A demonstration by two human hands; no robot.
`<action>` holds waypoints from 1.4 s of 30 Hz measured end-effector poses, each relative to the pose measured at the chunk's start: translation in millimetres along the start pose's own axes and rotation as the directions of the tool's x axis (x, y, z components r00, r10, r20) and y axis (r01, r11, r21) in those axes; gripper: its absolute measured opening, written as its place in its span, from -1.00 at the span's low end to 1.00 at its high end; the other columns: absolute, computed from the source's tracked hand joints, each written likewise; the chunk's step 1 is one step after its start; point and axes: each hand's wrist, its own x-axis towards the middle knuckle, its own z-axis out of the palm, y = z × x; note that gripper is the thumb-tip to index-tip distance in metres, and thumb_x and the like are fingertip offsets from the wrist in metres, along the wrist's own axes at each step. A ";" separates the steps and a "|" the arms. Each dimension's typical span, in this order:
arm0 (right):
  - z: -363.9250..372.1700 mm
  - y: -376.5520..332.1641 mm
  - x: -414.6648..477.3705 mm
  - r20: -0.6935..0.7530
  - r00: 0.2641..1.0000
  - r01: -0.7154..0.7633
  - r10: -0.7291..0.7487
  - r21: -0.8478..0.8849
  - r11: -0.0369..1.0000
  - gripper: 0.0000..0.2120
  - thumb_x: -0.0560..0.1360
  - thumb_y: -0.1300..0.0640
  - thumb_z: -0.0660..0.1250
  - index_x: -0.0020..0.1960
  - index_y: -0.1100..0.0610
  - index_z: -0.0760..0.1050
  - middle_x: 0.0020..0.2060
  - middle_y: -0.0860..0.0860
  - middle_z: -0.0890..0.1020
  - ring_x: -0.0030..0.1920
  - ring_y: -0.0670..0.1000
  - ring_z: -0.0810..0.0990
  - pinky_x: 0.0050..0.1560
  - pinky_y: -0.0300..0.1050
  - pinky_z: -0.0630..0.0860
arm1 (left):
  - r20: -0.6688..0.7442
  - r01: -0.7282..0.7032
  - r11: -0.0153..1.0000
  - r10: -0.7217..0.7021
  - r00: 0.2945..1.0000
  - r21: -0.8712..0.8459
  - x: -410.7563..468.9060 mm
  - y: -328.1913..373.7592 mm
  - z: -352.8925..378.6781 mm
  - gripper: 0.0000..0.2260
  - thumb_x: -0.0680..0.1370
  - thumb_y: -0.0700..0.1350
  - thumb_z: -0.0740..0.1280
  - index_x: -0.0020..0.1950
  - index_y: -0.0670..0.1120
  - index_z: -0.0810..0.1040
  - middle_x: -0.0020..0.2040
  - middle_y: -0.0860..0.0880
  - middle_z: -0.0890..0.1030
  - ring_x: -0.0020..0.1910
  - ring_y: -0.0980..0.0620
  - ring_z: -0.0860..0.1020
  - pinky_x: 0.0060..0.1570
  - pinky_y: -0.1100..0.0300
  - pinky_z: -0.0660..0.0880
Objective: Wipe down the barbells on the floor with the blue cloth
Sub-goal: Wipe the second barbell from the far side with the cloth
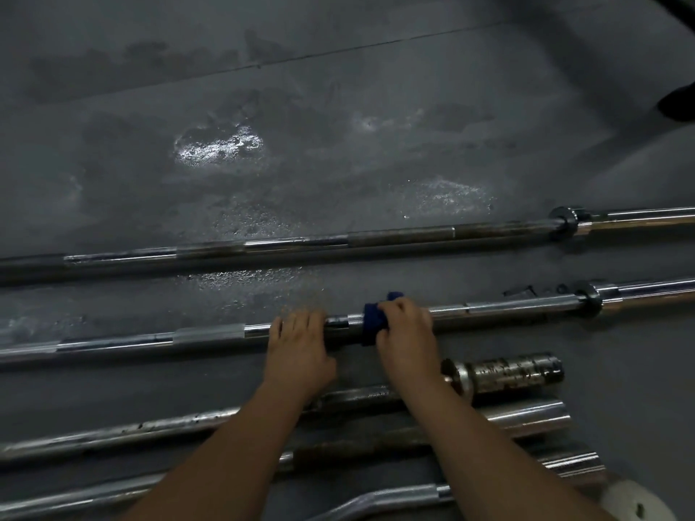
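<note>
Several steel barbells lie side by side on the dark floor. The second barbell from the far side runs left to right through the middle of the view. The blue cloth is wrapped round its shaft, and my right hand grips the cloth and the bar together. Just to the left, my left hand curls its fingers over the same shaft. The far barbell lies parallel beyond it. A nearer barbell passes under my forearms.
A worn sleeve end of the nearer bar sits right of my right wrist. More bars and a curved bar lie at the bottom. A white disc shows at the bottom right. Wet patches shine on the grey floor beyond.
</note>
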 end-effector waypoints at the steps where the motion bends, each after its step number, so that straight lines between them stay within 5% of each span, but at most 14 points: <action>1: -1.1 2.3 2.6 0.036 0.999 0.038 -0.037 -0.009 0.999 -0.60 0.50 0.22 0.26 0.33 0.03 0.46 0.28 -0.01 0.43 0.23 0.07 0.34 0.13 -0.08 0.44 | 0.018 -0.013 1.000 0.013 1.000 0.010 -0.8 -0.7 2.1 -0.37 0.40 0.03 0.31 0.46 0.02 0.24 0.42 -0.02 0.34 0.45 -0.03 0.26 0.50 -0.04 0.03; 5: -16.2 35.1 12.3 -0.036 0.997 -0.074 0.073 -0.035 0.997 -0.62 0.49 0.19 0.28 0.31 0.06 0.49 0.24 0.05 0.49 0.20 0.12 0.38 0.13 -0.02 0.43 | 0.053 -0.033 0.995 0.029 0.998 0.089 -18.2 -1.0 14.3 -0.16 0.42 0.11 0.23 0.63 -0.06 -0.04 0.63 -0.10 -0.02 0.60 -0.11 -0.07 0.55 -0.12 -0.09; 9: -15.3 34.7 10.3 -0.137 0.963 -0.236 0.234 0.000 0.972 -0.62 0.51 0.20 0.28 0.33 0.09 0.48 0.28 0.06 0.46 0.23 0.15 0.35 0.04 -0.12 0.32 | -0.006 0.011 1.000 -0.011 1.000 0.025 -35.1 12.4 29.6 -0.21 0.39 0.14 0.16 0.59 -0.14 0.18 0.61 -0.18 0.11 0.58 -0.16 0.09 0.51 -0.16 0.12; 11: -7.0 18.0 8.4 -0.110 0.972 -0.206 0.207 0.022 0.978 -0.62 0.52 0.22 0.27 0.33 0.09 0.48 0.29 0.04 0.45 0.23 0.14 0.34 0.06 -0.14 0.30 | -0.042 0.020 0.999 -0.019 0.999 0.029 -34.5 13.5 33.9 -0.23 0.42 0.15 0.13 0.59 -0.14 0.19 0.61 -0.17 0.11 0.58 -0.15 0.10 0.50 -0.16 0.13; 17: -4.4 14.5 10.1 -0.008 1.000 0.008 -0.008 0.017 1.000 -0.59 0.52 0.28 0.25 0.34 0.08 0.49 0.29 0.01 0.46 0.24 0.09 0.35 0.20 -0.13 0.36 | 0.049 -0.033 0.998 0.030 0.998 0.061 -21.1 6.5 23.7 -0.19 0.48 0.28 -0.08 0.62 -0.06 -0.24 0.61 -0.09 -0.28 0.58 -0.07 -0.30 0.53 -0.03 -0.25; 22: -22.6 48.3 19.1 -0.121 0.987 -0.096 0.105 0.076 0.992 -0.60 0.49 0.32 0.26 0.31 0.12 0.52 0.27 0.07 0.48 0.21 0.13 0.39 0.22 -0.04 0.39 | 0.117 0.005 1.000 -0.008 0.993 0.030 30.7 2.0 1.5 -0.26 0.54 0.27 -0.05 0.63 -0.07 -0.08 0.64 -0.08 -0.11 0.60 -0.05 -0.15 0.55 -0.03 -0.17; 27: -34.4 67.9 30.1 -0.186 0.941 -0.266 0.282 0.109 0.958 -0.64 0.52 0.28 0.27 0.30 0.11 0.50 0.31 0.05 0.42 0.21 0.13 0.36 0.12 -0.09 0.36 | -0.042 0.020 1.000 -0.019 0.999 0.020 1.8 31.3 27.5 -0.22 0.49 0.26 -0.02 0.63 -0.11 -0.01 0.63 -0.13 -0.03 0.61 -0.10 -0.08 0.56 -0.06 -0.07; 34: -5.8 26.5 30.6 -0.031 0.999 -0.015 0.018 0.097 0.995 -0.59 0.47 0.31 0.29 0.30 0.10 0.53 0.32 0.06 0.43 0.27 0.15 0.36 0.24 -0.05 0.40 | -0.082 -0.027 0.998 0.032 0.996 0.064 2.6 22.6 46.6 -0.18 0.53 0.31 0.06 0.63 -0.10 -0.12 0.62 -0.12 -0.19 0.60 -0.09 -0.20 0.53 -0.07 -0.14; 42: -28.2 73.8 51.0 -0.172 0.962 -0.180 0.213 0.191 0.965 -0.61 0.53 0.31 0.26 0.32 0.09 0.50 0.33 0.00 0.38 0.27 0.08 0.38 0.24 -0.16 0.33 | -0.049 -0.049 0.997 0.052 0.997 0.055 48.9 17.8 18.7 -0.17 0.44 0.34 -0.11 0.64 -0.06 -0.06 0.63 -0.08 -0.11 0.61 -0.06 -0.15 0.53 0.00 -0.21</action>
